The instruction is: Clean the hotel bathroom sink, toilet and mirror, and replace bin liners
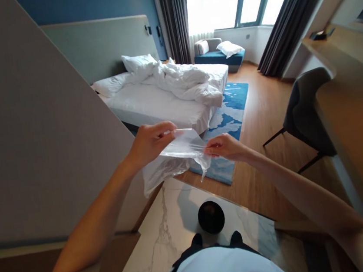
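Between my two hands a clear plastic bag point(182, 146) is stretched out at about waist height. My left hand point(152, 141) pinches its upper left edge between thumb and fingers. On the other side my right hand point(224, 147) grips the bag's right edge, fingers closed. A loose, crumpled part of the plastic hangs below my left hand. On the marble floor point(156, 235) under the bag stands a round black bin point(211, 217), just in front of my feet. The bin's dark inside shows from above.
Ahead is a bed point(164, 96) with a rumpled white duvet point(185, 81). A blue patterned rug point(236, 97) lies beside it. To the right are a dark chair point(309, 108) and a wooden desk point(358, 133). A pale wall point(44, 138) stands close on my left.
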{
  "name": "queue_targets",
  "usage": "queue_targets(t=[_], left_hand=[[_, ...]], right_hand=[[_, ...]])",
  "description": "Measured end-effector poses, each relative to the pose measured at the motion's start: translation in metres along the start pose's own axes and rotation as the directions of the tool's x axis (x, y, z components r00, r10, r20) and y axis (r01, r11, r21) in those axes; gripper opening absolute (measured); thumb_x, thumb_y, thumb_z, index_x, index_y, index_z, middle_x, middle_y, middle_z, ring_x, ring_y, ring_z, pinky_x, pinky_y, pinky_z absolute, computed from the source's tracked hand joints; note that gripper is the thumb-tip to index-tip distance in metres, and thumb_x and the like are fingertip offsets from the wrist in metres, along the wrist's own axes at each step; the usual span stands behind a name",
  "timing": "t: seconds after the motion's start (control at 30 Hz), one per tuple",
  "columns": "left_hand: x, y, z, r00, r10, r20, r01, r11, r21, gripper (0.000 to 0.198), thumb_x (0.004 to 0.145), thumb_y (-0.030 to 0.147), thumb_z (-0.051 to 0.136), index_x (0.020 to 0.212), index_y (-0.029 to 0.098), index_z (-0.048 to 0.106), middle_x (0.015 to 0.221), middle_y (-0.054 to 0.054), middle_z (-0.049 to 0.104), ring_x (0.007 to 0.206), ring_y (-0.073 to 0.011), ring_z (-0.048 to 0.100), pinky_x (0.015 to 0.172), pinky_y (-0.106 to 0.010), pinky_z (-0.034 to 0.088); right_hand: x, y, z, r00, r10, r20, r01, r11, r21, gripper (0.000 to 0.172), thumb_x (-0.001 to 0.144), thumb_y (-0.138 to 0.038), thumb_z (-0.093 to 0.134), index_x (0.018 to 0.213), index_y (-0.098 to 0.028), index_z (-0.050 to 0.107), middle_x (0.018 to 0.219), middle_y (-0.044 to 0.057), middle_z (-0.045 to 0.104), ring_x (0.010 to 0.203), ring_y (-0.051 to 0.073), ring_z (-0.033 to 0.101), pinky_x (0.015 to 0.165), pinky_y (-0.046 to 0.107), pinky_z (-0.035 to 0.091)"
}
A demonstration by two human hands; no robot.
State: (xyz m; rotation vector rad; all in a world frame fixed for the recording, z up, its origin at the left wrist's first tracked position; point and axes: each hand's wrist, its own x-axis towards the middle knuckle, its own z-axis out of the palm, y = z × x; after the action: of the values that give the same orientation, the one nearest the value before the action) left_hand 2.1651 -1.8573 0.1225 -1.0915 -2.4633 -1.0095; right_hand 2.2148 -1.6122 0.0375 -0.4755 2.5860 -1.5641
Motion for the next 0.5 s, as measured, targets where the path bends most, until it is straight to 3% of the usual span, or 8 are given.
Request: queue_targets(t=[0.13, 0.23, 0.3, 0.33, 0.37, 0.4, 0.43, 0.5], left_hand=[[0.001, -0.015, -0.002, 0.996, -0.065, -0.066, 0.067, 0.997, 0.029, 0.038, 0.087, 0.050, 0.057, 0.071, 0.017, 0.067, 0.054, 0.004, 0.049, 0.051, -0.0090, 0.039, 0.052, -0.021, 0.031], [-0.008, -0.026, -0.002, 0.985, 0.012, -0.171, 0.033, 0.967, 0.255, 0.039, 0.089, 0.052, 0.054, 0.090, 0.016, 0.068, 0.068, -0.001, 0.054, 0.061, -0.0130, 0.046, 0.060, -0.024, 0.034], [-0.024, -0.025, 0.004, 0.935, 0.025, -0.353, 0.137, 0.894, 0.427, 0.040, 0.091, 0.051, 0.052, 0.101, 0.015, 0.066, 0.079, -0.005, 0.057, 0.072, -0.0171, 0.050, 0.065, -0.027, 0.034], [-0.035, -0.022, 0.009, 0.912, -0.022, -0.410, 0.221, 0.868, 0.444, 0.039, 0.092, 0.050, 0.050, 0.098, 0.015, 0.065, 0.079, -0.005, 0.057, 0.073, -0.0178, 0.050, 0.065, -0.028, 0.033], [-0.046, -0.017, 0.015, 0.909, -0.118, -0.399, 0.290, 0.867, 0.405, 0.038, 0.093, 0.050, 0.048, 0.091, 0.016, 0.065, 0.074, -0.004, 0.056, 0.070, -0.0172, 0.050, 0.063, -0.028, 0.032], [-0.056, -0.013, 0.022, 0.924, -0.239, -0.300, 0.333, 0.888, 0.317, 0.040, 0.094, 0.050, 0.045, 0.082, 0.016, 0.063, 0.067, -0.002, 0.054, 0.064, -0.0156, 0.049, 0.060, -0.028, 0.030], [-0.065, -0.009, 0.030, 0.934, -0.339, -0.116, 0.356, 0.915, 0.192, 0.042, 0.094, 0.050, 0.043, 0.074, 0.017, 0.060, 0.061, 0.000, 0.051, 0.058, -0.0137, 0.047, 0.057, -0.027, 0.029], [-0.074, -0.005, 0.045, 0.889, -0.354, 0.290, 0.391, 0.917, -0.079, 0.046, 0.093, 0.053, 0.041, 0.067, 0.017, 0.054, 0.055, 0.003, 0.046, 0.050, -0.0109, 0.043, 0.053, -0.025, 0.029]], right_hand=[[0.006, 0.005, 0.012, 0.988, 0.009, -0.152, -0.003, 0.999, 0.036, 0.036, 0.068, -0.046, 0.075, 0.062, -0.014, 0.061, 0.054, -0.004, 0.051, 0.052, 0.006, 0.039, 0.048, 0.020, 0.027], [0.006, 0.004, 0.020, 0.979, 0.027, -0.201, -0.001, 0.991, 0.131, 0.039, 0.063, -0.047, 0.078, 0.060, -0.014, 0.057, 0.055, -0.005, 0.047, 0.052, 0.005, 0.034, 0.047, 0.020, 0.024], [0.003, 0.000, 0.025, 0.988, 0.032, -0.154, -0.007, 0.987, 0.159, 0.034, 0.070, -0.046, 0.073, 0.067, -0.014, 0.063, 0.058, -0.003, 0.052, 0.054, 0.007, 0.039, 0.049, 0.020, 0.027], [0.001, -0.003, 0.028, 0.992, 0.032, -0.122, -0.012, 0.987, 0.158, 0.031, 0.074, -0.044, 0.069, 0.071, -0.013, 0.067, 0.060, -0.001, 0.056, 0.055, 0.007, 0.042, 0.051, 0.020, 0.030], [-0.001, -0.007, 0.033, 0.995, 0.027, -0.097, -0.012, 0.989, 0.147, 0.030, 0.077, -0.043, 0.066, 0.074, -0.013, 0.069, 0.062, 0.000, 0.059, 0.057, 0.008, 0.045, 0.053, 0.020, 0.032], [-0.002, -0.011, 0.039, 0.996, 0.016, -0.086, -0.005, 0.993, 0.121, 0.029, 0.079, -0.041, 0.064, 0.075, -0.013, 0.069, 0.063, 0.000, 0.060, 0.057, 0.008, 0.046, 0.054, 0.020, 0.033], [-0.003, -0.015, 0.046, 0.996, 0.000, -0.088, 0.007, 0.997, 0.080, 0.027, 0.080, -0.039, 0.064, 0.073, -0.013, 0.068, 0.062, -0.001, 0.059, 0.057, 0.008, 0.045, 0.055, 0.020, 0.032], [-0.004, -0.022, 0.061, 0.994, -0.033, -0.106, 0.031, 0.999, -0.024, 0.024, 0.078, -0.034, 0.065, 0.065, -0.013, 0.062, 0.056, -0.003, 0.053, 0.055, 0.006, 0.041, 0.053, 0.019, 0.029]])
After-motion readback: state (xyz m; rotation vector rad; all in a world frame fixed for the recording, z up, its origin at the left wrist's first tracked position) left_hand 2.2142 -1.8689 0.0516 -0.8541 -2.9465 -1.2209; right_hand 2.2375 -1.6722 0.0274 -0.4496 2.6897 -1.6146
